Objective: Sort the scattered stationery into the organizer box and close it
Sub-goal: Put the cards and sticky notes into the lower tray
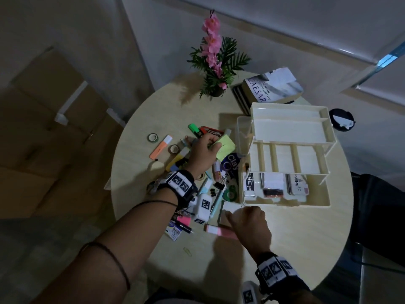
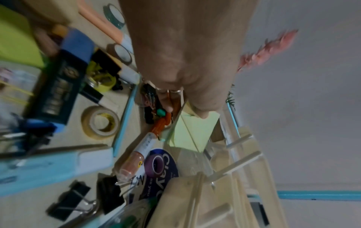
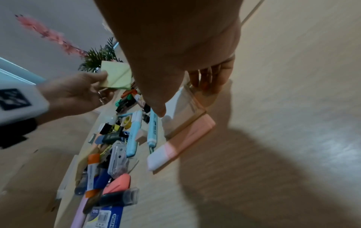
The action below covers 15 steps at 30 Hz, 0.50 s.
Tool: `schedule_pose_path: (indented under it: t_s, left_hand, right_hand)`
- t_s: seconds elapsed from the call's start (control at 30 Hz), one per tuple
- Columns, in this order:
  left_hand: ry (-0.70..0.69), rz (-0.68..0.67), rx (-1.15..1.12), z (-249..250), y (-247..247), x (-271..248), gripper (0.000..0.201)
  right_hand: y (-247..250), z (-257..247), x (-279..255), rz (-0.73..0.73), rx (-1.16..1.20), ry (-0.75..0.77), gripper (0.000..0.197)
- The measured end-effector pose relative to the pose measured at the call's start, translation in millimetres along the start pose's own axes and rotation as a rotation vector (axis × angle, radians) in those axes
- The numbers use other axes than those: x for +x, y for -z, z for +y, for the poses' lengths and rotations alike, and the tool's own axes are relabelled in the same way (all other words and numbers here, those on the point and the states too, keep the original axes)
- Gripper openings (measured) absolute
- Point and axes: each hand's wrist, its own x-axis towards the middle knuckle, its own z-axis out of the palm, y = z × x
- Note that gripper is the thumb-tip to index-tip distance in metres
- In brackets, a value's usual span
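Right hand (image 1: 248, 224) nearest, low over the table's near edge, fingers curled down onto a small white pad (image 1: 230, 210) beside a pink highlighter (image 1: 221, 231); from the wrist view the fingertips touch the pad's far end, but whether it is truly gripped I cannot tell. Highlighter's long axis runs left-right across the table (image 1: 295, 238), just under the right hand, so that hand is the nearer one for it.

Mid-table, left hand (image 1: 202, 150) pinches a yellow-green sticky note pad (image 1: 225, 145), thumb on top, lifted clear of the clutter. Loose pens, binder clips, tape rolls and markers lie around and below it, toward the table's left side.

Organizer box (image 1: 285, 172) stands open to the right of the left hand, tiers fanned out, lower tray holding a few items. Sticky notes sit just beside its left wall; the likely drop is a short move rightward.

Beyond: books (image 1: 271, 88), a flower pot (image 1: 217, 62) at the far edge.
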Motion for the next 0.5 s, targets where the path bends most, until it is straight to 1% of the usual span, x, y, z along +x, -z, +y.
schedule_pose_path:
  t_s: [0.07,0.13,0.2,0.3,0.37,0.4,0.47,0.5]
  left_hand:
    - [0.000,-0.013,-0.071,0,13,-15,0.010]
    - [0.026,-0.035,-0.140,-1,25,-33,0.013]
    - [0.105,-0.054,-0.198,-7,34,-47,0.013]
    - [0.238,-0.065,-0.283,-19,47,-63,0.004]
    - [0.280,-0.105,-0.346,-23,52,-73,0.006]
    - [0.291,-0.124,-0.379,-24,55,-79,0.007]
    - [0.296,-0.148,-0.400,-24,59,-88,0.014]
    - [0.299,-0.162,-0.405,-25,61,-92,0.019]
  right_hand:
    - [-9,-3,-1,0.068,-0.011,0.011,0.101]
    - [-15,-6,-2,0.099,0.008,0.017,0.103]
    - [-18,-7,-4,0.079,0.038,-0.001,0.103]
    - [-19,-9,-4,0.050,0.064,-0.030,0.101]
    - [-21,-8,-1,0.030,0.092,-0.066,0.094]
    - [-23,-7,2,0.024,0.098,-0.074,0.086]
    - [-25,-5,4,0.021,0.093,-0.057,0.071]
    - [-24,-6,2,0.030,0.099,-0.049,0.068]
